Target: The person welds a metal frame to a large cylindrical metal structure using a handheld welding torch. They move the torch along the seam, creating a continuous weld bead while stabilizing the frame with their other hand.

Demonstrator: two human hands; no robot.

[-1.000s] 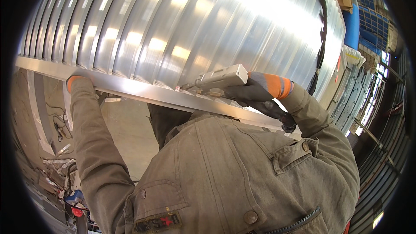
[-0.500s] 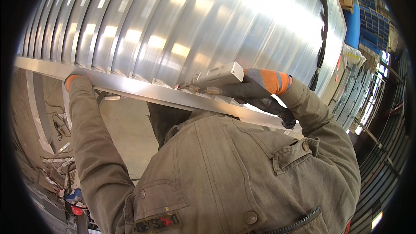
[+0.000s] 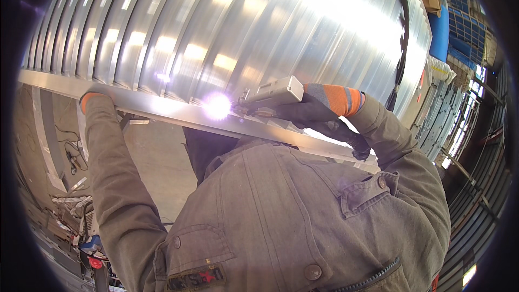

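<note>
Gripping a pale handheld torch (image 3: 273,92) in the head view, a worker's right hand (image 3: 316,110) holds its tip beside a white flare (image 3: 217,106) where a long metal rail (image 3: 146,100) meets ribbed panelling (image 3: 205,32). The left hand (image 3: 99,90), well apart, touches the rail, its grasp hidden. A wrist wobble could misplace the heat.

Glossy metal slats (image 3: 238,38), matt cloth jacket (image 3: 259,211)

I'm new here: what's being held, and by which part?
Right hand: a grey tool, gripped at the rear, away from the glow. Left hand: cannot tell.
</note>
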